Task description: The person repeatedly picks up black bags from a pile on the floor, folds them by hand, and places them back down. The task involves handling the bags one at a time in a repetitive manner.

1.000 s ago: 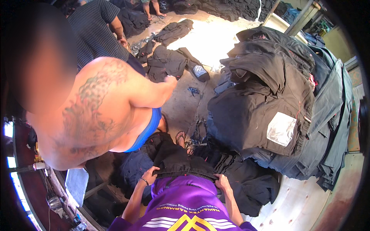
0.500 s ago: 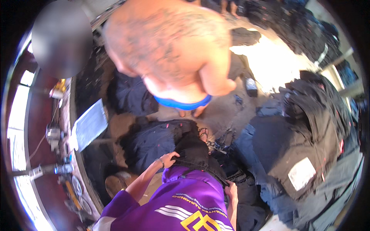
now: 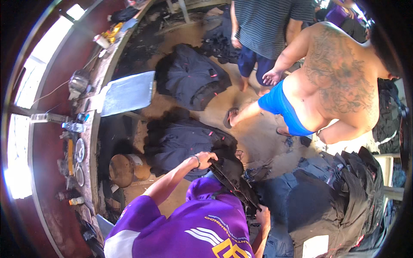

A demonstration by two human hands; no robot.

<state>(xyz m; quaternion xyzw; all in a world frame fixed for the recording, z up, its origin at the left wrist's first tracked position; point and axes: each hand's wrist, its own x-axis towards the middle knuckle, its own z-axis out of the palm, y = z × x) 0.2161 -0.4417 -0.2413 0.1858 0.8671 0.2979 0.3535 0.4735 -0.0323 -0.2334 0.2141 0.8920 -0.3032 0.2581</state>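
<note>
A black garment (image 3: 234, 178) is stretched on a slant in front of my body, its kind unclear under the folds. Its upper left end is gripped in my left hand (image 3: 204, 159), which has a dark band at the wrist. My right hand (image 3: 263, 215) is closed on the lower right end, its fingers partly hidden. Just beyond my left hand lies a dark heap of clothes (image 3: 180, 144). Beside my right hand rises a large pile of dark garments (image 3: 307, 189), with a white sheet (image 3: 315, 246) on it.
A shirtless person (image 3: 340, 81) in blue shorts stands at the far right, near a person in a striped shirt (image 3: 269, 30). Another dark heap (image 3: 191, 77) lies farther off. Leftward are a grey panel (image 3: 129, 93), a cluttered ledge (image 3: 91, 142) and a round wooden stool (image 3: 122, 170).
My view has swung rightward. My left hand has lifted its end of the garment farther out, setting it on a slant. The shirtless person has moved right; the striped-shirted person has come into view.
</note>
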